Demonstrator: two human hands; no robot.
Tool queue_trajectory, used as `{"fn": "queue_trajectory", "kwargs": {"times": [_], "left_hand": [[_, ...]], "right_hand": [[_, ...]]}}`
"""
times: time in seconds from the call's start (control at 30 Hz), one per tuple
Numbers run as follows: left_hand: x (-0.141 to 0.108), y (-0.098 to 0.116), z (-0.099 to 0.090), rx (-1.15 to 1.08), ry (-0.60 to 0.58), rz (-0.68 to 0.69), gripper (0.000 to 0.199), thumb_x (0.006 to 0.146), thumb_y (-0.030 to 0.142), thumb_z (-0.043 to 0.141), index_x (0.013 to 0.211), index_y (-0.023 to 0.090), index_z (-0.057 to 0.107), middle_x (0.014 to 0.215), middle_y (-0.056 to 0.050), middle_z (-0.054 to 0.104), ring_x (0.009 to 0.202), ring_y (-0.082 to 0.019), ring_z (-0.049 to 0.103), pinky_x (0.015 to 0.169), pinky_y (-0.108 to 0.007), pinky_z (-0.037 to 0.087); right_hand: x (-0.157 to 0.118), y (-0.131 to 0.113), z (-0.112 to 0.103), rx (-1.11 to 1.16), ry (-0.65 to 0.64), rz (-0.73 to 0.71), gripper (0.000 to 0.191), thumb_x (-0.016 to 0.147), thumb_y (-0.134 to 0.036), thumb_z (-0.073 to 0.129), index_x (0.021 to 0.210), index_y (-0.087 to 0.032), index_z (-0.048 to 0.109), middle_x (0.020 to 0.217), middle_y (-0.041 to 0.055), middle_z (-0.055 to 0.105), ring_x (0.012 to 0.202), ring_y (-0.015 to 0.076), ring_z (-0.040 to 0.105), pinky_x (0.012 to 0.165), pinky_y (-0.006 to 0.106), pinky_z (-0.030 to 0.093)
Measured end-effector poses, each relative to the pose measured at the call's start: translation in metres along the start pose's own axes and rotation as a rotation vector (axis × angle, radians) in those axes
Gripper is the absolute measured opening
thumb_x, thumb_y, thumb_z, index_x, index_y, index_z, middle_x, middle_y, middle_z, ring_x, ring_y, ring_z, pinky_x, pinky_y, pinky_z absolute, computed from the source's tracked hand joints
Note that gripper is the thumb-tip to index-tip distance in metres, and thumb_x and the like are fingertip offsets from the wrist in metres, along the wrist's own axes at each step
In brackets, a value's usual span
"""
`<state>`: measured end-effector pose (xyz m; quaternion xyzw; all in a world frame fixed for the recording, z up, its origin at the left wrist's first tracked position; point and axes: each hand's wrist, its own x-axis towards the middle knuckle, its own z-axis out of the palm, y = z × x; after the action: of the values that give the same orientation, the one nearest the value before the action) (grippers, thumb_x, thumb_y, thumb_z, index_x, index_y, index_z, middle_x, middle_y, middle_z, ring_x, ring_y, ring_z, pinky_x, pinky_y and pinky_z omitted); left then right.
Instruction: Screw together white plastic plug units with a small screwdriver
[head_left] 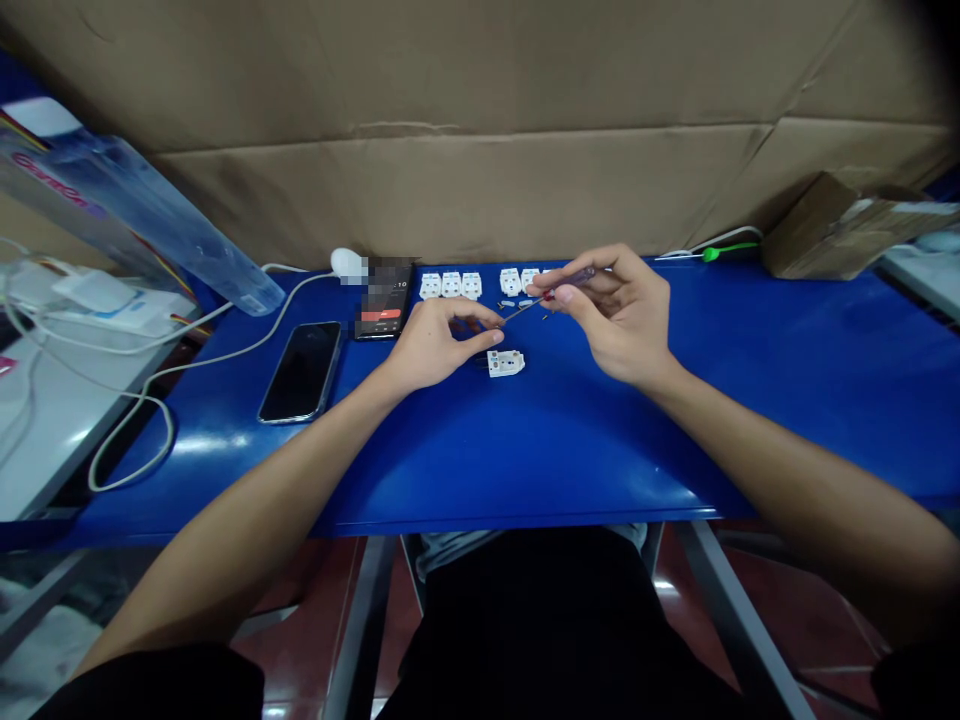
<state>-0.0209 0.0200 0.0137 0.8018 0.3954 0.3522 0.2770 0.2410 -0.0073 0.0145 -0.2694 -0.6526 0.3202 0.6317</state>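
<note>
Lying left of the left hand (439, 345), a black smartphone (301, 372) stays dark, while a lit phone (385, 300) just beyond that hand reads ":10". The left hand curves half open, holding nothing, with a white socket block (505, 363) just below its fingertips and three white sockets (450, 286) beyond. The right hand (615, 315) pinches a red-handled screwdriver (571, 283) narrowly between thumb and fingers, and a green-handled tool (720, 251) lies beyond that grip.

Red-handled screwdriver (568, 289), tip slanting down-left, white plug housing (505, 363) lying flat
</note>
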Motion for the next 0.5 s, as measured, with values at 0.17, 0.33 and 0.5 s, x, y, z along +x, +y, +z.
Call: {"fn": "queue_trajectory", "kwargs": {"times": [0.17,0.33,0.5], "left_hand": [[0.000,0.003,0.001,0.014,0.013,0.021,0.020,0.100,0.043,0.084,0.105,0.025,0.093,0.108,-0.005,0.093,0.098,-0.024,0.085,0.091,-0.040,0.066],[-0.004,0.004,0.002,0.156,0.054,0.108,0.016,0.104,0.040,0.084,0.100,0.026,0.089,0.099,-0.003,0.089,0.092,-0.023,0.081,0.092,-0.041,0.062],[-0.006,0.006,0.002,0.379,0.035,0.170,0.013,0.107,0.037,0.083,0.102,0.027,0.088,0.104,-0.005,0.088,0.100,-0.028,0.080,0.101,-0.047,0.060]], "right_hand": [[0.000,0.000,-0.001,-0.019,-0.007,0.025,0.030,0.105,-0.048,0.091,0.117,-0.029,0.072,0.115,0.0025,0.091,0.108,0.0235,0.092,0.101,0.045,0.081],[0.000,-0.004,0.000,-0.022,-0.038,-0.004,0.025,0.106,-0.044,0.090,0.117,-0.028,0.074,0.114,0.0019,0.092,0.104,0.0221,0.092,0.100,0.042,0.081],[-0.005,-0.010,0.000,-0.076,-0.125,-0.074,0.017,0.109,-0.036,0.085,0.123,-0.029,0.078,0.117,0.0014,0.092,0.110,0.0238,0.093,0.103,0.043,0.080]]}}
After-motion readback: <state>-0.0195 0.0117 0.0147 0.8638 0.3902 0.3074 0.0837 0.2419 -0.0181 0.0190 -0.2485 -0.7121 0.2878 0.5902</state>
